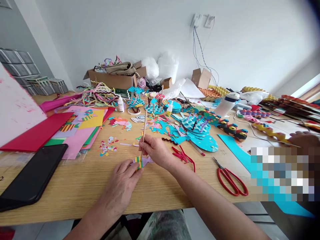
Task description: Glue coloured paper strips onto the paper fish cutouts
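A small purple paper fish (147, 160) with yellow and green stripes lies on the table in front of me. My left hand (122, 176) holds it down at its left edge with thumb and fingers. Pinched in my right hand (155, 150) is a thin wooden stick (145, 125), nearly upright, its lower end at the striped part of the fish. Just beyond, a narrow pale paper strip (127, 144) lies flat. Small coloured paper scraps (107, 146) are scattered to the left. Red strips (183, 155) lie right of my right hand.
Red-handled scissors (231, 181) rest at the right, a black phone (32, 173) at the left. Coloured paper sheets (75, 146), glue bottles (121, 104) and blue paper pieces (165, 128) stand or lie farther back. At the right edge shows another person's hand (303, 138).
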`<state>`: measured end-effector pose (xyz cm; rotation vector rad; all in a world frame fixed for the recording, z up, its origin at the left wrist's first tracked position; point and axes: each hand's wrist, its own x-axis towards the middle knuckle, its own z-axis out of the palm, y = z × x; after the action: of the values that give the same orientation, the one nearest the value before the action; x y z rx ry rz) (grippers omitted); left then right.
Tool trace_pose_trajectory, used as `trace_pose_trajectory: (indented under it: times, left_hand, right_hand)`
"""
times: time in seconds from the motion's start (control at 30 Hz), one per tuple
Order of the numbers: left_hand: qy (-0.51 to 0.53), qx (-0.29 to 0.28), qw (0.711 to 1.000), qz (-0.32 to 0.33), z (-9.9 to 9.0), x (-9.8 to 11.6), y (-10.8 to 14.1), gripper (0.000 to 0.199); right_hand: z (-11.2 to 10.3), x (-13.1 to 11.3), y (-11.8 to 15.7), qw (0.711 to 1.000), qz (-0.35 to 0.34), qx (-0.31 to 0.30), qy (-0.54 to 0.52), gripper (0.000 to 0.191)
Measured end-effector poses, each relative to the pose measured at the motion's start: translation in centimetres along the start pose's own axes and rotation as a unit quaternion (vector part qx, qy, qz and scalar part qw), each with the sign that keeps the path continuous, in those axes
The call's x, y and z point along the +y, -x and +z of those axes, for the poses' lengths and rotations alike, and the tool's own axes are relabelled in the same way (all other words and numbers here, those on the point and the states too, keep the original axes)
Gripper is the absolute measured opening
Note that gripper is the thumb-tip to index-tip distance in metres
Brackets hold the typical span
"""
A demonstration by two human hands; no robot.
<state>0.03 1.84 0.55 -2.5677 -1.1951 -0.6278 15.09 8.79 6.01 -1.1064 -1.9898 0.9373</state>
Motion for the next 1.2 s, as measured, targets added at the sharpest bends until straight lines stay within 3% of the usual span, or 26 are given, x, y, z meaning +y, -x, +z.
trace_pose_trajectory:
  times: [0.17, 0.4, 0.67, 0.8, 0.9, 1.03, 1.2]
  left_hand:
    - [0.008, -0.028, 1.0, -0.01, -0.1, -0.1, 0.1, 0.032]
    - [0.006, 0.003, 1.0, 0.012, 0.3, -0.3, 0.3, 0.032]
    - [0.035, -0.011, 0.999, 0.014, 0.1, -0.3, 0.4, 0.03]
    - [0.119, 0.014, 0.993, 0.001, -1.1, -0.9, 0.0, 0.04]
    - [0.179, 0.002, 0.982, -0.054, -3.0, -1.8, -1.1, 0.045]
    - [0.237, -0.06, 0.965, -0.094, -4.1, -3.0, -3.2, 0.043]
    - [0.274, -0.142, 0.949, -0.067, -2.5, -3.8, -4.9, 0.04]
  right_hand:
    - [-0.3, -0.1, -0.3, 1.0, -0.009, 0.027, 0.008, 0.015]
    - [0.0, -0.6, 0.4, 1.0, 0.001, -0.009, 0.003, 0.014]
    - [-0.4, -0.5, -0.3, 0.999, -0.007, 0.042, 0.008, 0.014]
    - [-0.9, -0.9, 0.9, 0.998, 0.0, 0.064, -0.003, 0.014]
    - [-1.1, -1.0, 2.2, 0.995, 0.005, 0.098, -0.002, 0.016]
    - [-1.2, -1.0, 3.6, 0.992, -0.011, 0.123, 0.014, 0.018]
    - [-1.0, -1.0, 4.4, 0.993, -0.017, 0.111, 0.03, 0.016]
